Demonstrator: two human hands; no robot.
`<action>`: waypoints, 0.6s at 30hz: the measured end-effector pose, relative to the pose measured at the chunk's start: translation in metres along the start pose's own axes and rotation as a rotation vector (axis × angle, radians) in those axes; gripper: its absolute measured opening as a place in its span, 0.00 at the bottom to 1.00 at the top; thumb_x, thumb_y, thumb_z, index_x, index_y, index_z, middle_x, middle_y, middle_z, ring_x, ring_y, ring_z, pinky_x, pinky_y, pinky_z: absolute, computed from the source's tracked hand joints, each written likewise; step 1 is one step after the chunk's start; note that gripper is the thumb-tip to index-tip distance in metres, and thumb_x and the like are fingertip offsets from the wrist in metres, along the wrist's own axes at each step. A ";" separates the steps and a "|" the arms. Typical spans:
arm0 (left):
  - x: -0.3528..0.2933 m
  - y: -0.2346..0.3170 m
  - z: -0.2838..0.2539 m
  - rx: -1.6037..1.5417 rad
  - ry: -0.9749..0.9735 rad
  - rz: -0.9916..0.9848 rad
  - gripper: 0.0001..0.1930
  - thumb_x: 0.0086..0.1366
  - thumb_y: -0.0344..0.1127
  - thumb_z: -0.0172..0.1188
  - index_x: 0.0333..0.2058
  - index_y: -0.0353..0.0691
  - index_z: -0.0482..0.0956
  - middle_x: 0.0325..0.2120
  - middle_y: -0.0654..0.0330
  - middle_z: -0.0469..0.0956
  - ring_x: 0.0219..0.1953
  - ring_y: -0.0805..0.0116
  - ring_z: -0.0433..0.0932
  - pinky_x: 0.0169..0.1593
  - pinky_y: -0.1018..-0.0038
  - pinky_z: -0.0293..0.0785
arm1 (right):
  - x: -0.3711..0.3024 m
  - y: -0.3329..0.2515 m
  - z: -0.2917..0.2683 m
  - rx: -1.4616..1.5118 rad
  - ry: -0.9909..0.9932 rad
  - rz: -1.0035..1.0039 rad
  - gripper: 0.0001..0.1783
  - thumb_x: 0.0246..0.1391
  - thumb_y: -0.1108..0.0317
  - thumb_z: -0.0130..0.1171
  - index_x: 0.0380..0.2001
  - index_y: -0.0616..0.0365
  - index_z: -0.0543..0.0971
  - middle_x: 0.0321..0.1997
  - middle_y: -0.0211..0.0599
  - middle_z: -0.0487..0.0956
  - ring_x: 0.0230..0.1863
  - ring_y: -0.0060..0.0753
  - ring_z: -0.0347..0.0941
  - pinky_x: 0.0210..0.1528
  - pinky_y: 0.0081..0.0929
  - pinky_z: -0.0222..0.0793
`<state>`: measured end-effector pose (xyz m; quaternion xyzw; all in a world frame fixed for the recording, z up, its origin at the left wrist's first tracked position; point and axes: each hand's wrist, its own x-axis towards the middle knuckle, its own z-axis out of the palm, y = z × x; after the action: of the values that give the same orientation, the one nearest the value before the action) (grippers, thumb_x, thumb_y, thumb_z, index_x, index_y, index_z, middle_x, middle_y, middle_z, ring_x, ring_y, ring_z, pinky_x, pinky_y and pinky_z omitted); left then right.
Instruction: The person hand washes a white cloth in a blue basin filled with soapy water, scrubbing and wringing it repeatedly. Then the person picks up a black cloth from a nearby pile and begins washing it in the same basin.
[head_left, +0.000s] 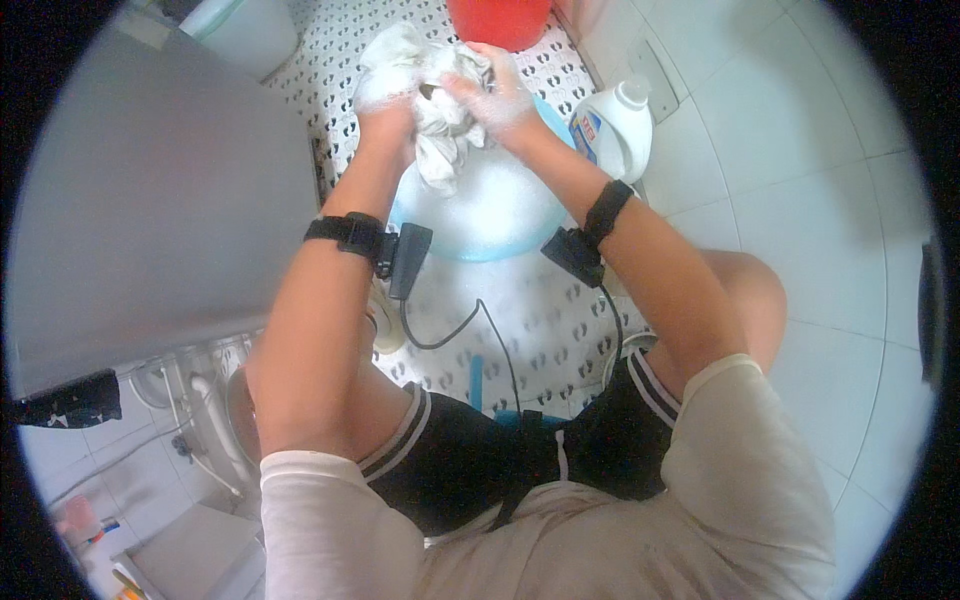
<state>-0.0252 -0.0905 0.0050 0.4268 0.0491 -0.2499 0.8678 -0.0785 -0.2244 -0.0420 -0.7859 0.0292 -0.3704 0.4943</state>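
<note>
A bunched, wet white cloth (pixel 437 150) is lifted over a light blue basin (pixel 480 253) full of white suds. My left hand (pixel 385 115) grips its left side, the fingers mostly hidden by folds and foam. On the other side my right hand (pixel 508 98) is closed on the cloth, with foam on its skin. One end of the cloth hangs down toward the suds. Just right of the basin stands a white detergent bottle (pixel 625 135) with a white cap.
A red bucket (pixel 500 22) is beyond the basin. A whitish bin (pixel 245 38) stands far left, behind a large grey panel (pixel 160 190). The tiled wall (pixel 800 200) closes off the right. Cables hang from the wrist-strapped devices (pixel 408 260). Footprint patterns cover the floor (pixel 340 40).
</note>
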 end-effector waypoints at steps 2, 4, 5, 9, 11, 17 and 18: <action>0.005 0.006 -0.015 -0.025 0.033 0.009 0.21 0.68 0.33 0.53 0.58 0.38 0.65 0.51 0.52 0.73 0.51 0.55 0.75 0.54 0.57 0.76 | -0.008 -0.016 0.006 0.221 0.009 0.342 0.43 0.49 0.43 0.65 0.57 0.64 0.66 0.49 0.51 0.77 0.51 0.46 0.74 0.51 0.38 0.70; 0.009 0.008 -0.025 -0.032 0.017 0.030 0.20 0.69 0.36 0.51 0.57 0.38 0.66 0.52 0.52 0.73 0.52 0.54 0.75 0.54 0.56 0.75 | -0.013 -0.036 0.006 0.468 -0.067 0.939 0.47 0.50 0.31 0.56 0.64 0.52 0.62 0.61 0.47 0.70 0.57 0.47 0.69 0.53 0.55 0.66; 0.013 0.008 -0.028 -0.038 -0.003 0.041 0.20 0.70 0.38 0.50 0.57 0.38 0.66 0.52 0.51 0.73 0.52 0.54 0.75 0.55 0.56 0.75 | -0.018 -0.043 0.007 0.469 -0.062 0.932 0.47 0.50 0.31 0.56 0.64 0.52 0.62 0.61 0.47 0.70 0.57 0.47 0.69 0.53 0.55 0.66; 0.013 0.002 -0.010 -0.067 -0.003 0.075 0.23 0.72 0.47 0.45 0.59 0.39 0.67 0.57 0.51 0.71 0.57 0.52 0.72 0.60 0.53 0.70 | -0.035 -0.058 0.006 0.886 -0.243 1.245 0.54 0.48 0.17 0.36 0.69 0.41 0.57 0.73 0.40 0.56 0.70 0.58 0.51 0.64 0.75 0.41; 0.006 0.008 -0.005 -0.045 0.066 0.075 0.24 0.72 0.49 0.44 0.59 0.39 0.67 0.58 0.51 0.70 0.58 0.52 0.72 0.61 0.53 0.69 | -0.034 -0.077 0.009 1.139 -0.236 1.267 0.55 0.47 0.16 0.33 0.69 0.41 0.56 0.73 0.40 0.56 0.72 0.58 0.46 0.63 0.77 0.42; -0.002 0.000 -0.008 -0.086 0.000 0.066 0.25 0.72 0.51 0.45 0.59 0.40 0.67 0.58 0.53 0.71 0.58 0.53 0.72 0.61 0.53 0.69 | -0.010 -0.061 0.022 1.293 -0.118 0.972 0.46 0.56 0.24 0.33 0.64 0.47 0.65 0.62 0.38 0.71 0.61 0.45 0.68 0.64 0.59 0.58; -0.002 -0.007 -0.004 -0.094 -0.037 0.035 0.25 0.71 0.51 0.45 0.59 0.41 0.67 0.57 0.53 0.71 0.58 0.53 0.72 0.61 0.53 0.69 | -0.007 -0.049 0.021 1.389 -0.048 0.870 0.42 0.59 0.27 0.35 0.63 0.48 0.67 0.60 0.37 0.74 0.58 0.42 0.72 0.63 0.52 0.63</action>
<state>-0.0298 -0.0902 -0.0013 0.3814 0.0371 -0.2399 0.8920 -0.0866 -0.1810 -0.0116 -0.2269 0.0848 -0.0623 0.9682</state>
